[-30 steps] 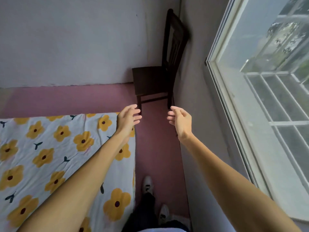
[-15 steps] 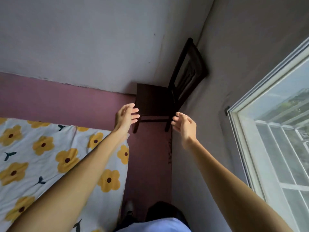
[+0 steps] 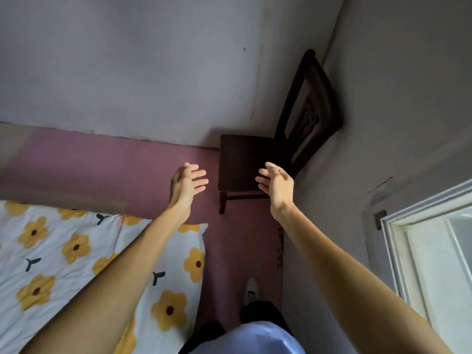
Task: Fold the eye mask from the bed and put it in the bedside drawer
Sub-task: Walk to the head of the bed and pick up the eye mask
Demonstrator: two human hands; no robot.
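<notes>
Pink-floored and grey-walled, a narrow bedroom corner frames a person standing between a bed covered in a white quilted sheet printed with yellow flowers (image 3: 76, 251) and a white-framed glass window (image 3: 429, 256), both bare arms stretched forward. The left hand (image 3: 187, 183) and the right hand (image 3: 277, 186) hang in the air with palms turned toward each other, fingers loosely spread and lightly curled, gripping nothing and well apart. Beyond them a dark brown wooden chair (image 3: 245, 159) with an open slatted back stands in the corner, its seat bare.

The eye mask named in the task is nowhere in view: the visible part of the sheet carries no mask, and no bedside drawer shows either. Judged from this, the work has not begun.

The main risk is searching the wrong way: the head and arms point at the chair and wall, away from the bed, so the mask may be missed unless the view swings back across the sheet. The gap between bed, wall and chair is tight, and a hurried turn could knock a shin on the chair leg or the bed edge.

The count: two empty hands, one chair, one bed, one window, one white shoe (image 3: 251, 290) showing on the floor, no mask, no drawer.
</notes>
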